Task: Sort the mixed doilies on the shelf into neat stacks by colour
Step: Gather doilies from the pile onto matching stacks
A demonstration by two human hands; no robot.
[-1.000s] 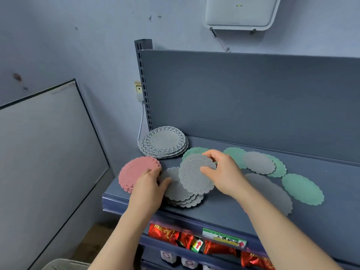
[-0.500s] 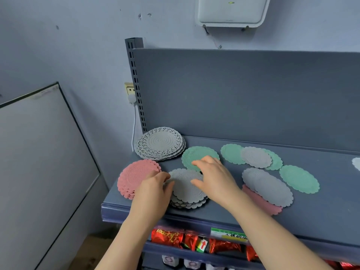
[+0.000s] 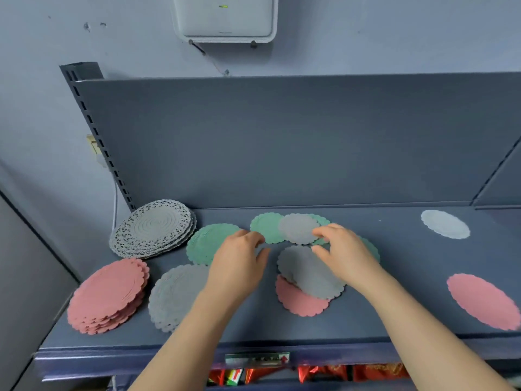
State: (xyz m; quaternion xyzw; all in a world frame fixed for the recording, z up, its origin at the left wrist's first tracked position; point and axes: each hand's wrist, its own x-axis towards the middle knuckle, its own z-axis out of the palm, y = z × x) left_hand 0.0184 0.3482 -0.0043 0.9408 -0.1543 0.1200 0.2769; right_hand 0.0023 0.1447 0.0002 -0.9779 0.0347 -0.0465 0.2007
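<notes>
Round scalloped doilies (image 3: 208, 241) in grey, green and pink are lying across the shelf (image 3: 394, 277). My left hand (image 3: 239, 266) is hovering relaxed, holding nothing; the fingertips (image 3: 321, 232) of my right hand (image 3: 349, 255) are touching a grey doily (image 3: 296, 228).

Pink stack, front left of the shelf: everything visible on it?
The pink stack is a pile of thin, round doilies with scalloped edges, paper-like. Its layers are fanned, not squared. It lies flat at the front left of the shelf, next to the grey stack. Neither the left hand nor right hand touches it.
</notes>
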